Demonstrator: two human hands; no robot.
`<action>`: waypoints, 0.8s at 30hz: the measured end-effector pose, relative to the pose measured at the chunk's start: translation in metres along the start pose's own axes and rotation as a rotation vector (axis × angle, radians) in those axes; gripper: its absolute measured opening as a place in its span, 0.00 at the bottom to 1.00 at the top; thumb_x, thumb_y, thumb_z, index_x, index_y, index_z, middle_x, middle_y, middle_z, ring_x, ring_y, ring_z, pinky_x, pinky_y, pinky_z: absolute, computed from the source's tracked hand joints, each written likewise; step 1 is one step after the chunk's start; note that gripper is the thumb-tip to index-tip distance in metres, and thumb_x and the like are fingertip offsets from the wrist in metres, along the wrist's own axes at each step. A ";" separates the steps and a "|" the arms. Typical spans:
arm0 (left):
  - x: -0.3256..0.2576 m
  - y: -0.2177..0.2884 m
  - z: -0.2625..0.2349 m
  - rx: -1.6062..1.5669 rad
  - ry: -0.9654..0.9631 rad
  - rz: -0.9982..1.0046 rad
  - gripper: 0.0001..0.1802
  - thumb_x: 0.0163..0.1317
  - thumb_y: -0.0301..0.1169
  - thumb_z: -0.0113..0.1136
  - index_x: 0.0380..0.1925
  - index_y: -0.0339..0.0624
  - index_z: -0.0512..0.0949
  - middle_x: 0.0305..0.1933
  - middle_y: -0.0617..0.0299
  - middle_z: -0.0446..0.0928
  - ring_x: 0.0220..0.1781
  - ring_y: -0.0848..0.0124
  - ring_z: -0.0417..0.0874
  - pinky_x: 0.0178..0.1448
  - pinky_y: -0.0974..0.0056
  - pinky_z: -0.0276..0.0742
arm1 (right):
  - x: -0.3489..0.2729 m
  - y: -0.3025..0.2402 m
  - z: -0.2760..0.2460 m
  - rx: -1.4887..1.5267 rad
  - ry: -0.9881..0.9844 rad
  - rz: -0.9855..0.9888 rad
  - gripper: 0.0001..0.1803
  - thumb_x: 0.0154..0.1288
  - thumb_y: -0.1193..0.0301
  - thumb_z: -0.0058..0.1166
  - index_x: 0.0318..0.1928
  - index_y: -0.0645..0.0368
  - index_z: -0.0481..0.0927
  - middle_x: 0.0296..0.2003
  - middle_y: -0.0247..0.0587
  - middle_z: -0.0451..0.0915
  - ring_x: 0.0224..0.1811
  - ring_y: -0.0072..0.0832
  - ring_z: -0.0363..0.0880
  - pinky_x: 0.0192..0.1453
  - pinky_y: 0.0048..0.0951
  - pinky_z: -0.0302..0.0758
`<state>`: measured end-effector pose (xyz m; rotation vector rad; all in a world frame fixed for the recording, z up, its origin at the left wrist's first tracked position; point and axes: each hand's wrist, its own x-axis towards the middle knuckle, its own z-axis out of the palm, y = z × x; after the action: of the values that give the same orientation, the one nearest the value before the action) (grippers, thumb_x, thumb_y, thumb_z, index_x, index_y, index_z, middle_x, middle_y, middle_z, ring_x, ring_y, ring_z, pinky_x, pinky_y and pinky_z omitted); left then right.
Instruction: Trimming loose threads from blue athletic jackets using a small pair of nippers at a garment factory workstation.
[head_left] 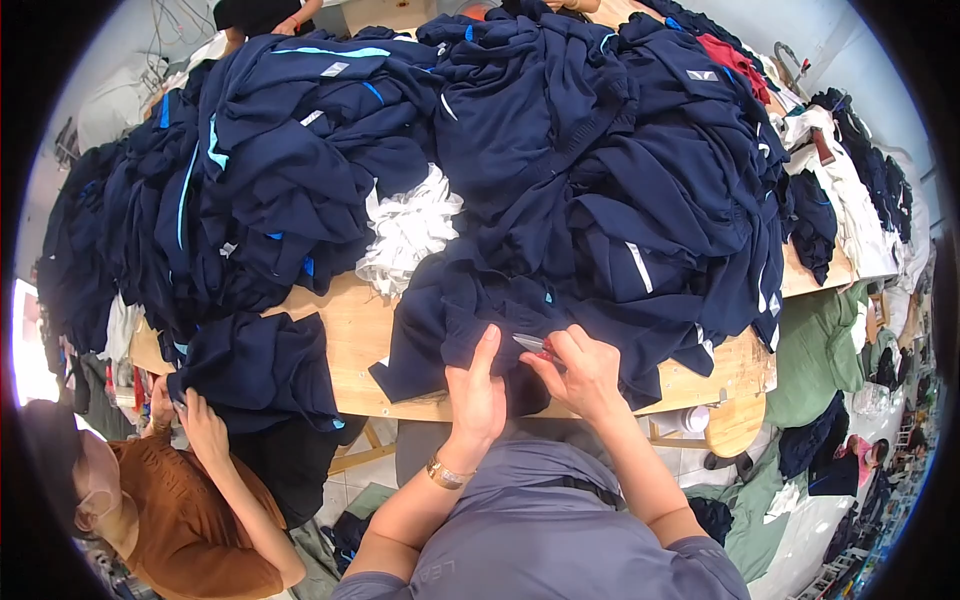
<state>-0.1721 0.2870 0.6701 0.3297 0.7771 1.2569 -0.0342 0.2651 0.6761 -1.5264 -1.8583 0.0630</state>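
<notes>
A navy garment (465, 305) lies crumpled at the table's near edge, in front of me. My left hand (476, 395) grips its near edge, thumb stretched upward and the other fingers mostly hidden in the cloth. Just to the right, my right hand (585, 372) is closed around small thread snips (532, 345) with a red handle. Their metal blades point left toward my left thumb, over the cloth. Whether the blades touch any thread is too small to tell.
Large heaps of navy garments (290, 150) cover the wooden table (350, 370). A bundle of white strips (412, 225) lies between them. At the left a co-worker in a brown shirt (190, 510) handles another navy piece (260, 365). Green cloth (820, 340) hangs at the right.
</notes>
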 end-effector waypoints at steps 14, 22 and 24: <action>-0.002 0.000 0.005 0.042 -0.017 0.023 0.07 0.63 0.25 0.56 0.41 0.42 0.75 0.42 0.69 0.74 0.44 0.80 0.73 0.49 0.72 0.69 | 0.004 0.004 -0.001 0.060 -0.007 0.030 0.17 0.50 0.59 0.65 0.24 0.56 0.72 0.18 0.34 0.68 0.14 0.30 0.70 0.19 0.27 0.64; 0.002 0.004 0.003 -0.005 0.019 -0.019 0.06 0.63 0.26 0.56 0.40 0.44 0.75 0.41 0.70 0.74 0.44 0.80 0.73 0.48 0.72 0.69 | -0.003 0.009 -0.002 0.054 -0.025 0.034 0.17 0.48 0.62 0.67 0.24 0.58 0.72 0.19 0.36 0.71 0.16 0.31 0.71 0.20 0.27 0.64; 0.002 0.003 0.003 0.000 0.007 -0.027 0.05 0.63 0.26 0.56 0.40 0.44 0.75 0.41 0.70 0.74 0.43 0.81 0.73 0.48 0.72 0.69 | -0.004 0.011 0.000 -0.032 0.015 -0.046 0.19 0.51 0.55 0.64 0.23 0.54 0.71 0.17 0.33 0.66 0.13 0.30 0.67 0.18 0.26 0.62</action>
<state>-0.1719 0.2904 0.6732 0.3142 0.7846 1.2337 -0.0251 0.2649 0.6695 -1.5014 -1.8900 0.0008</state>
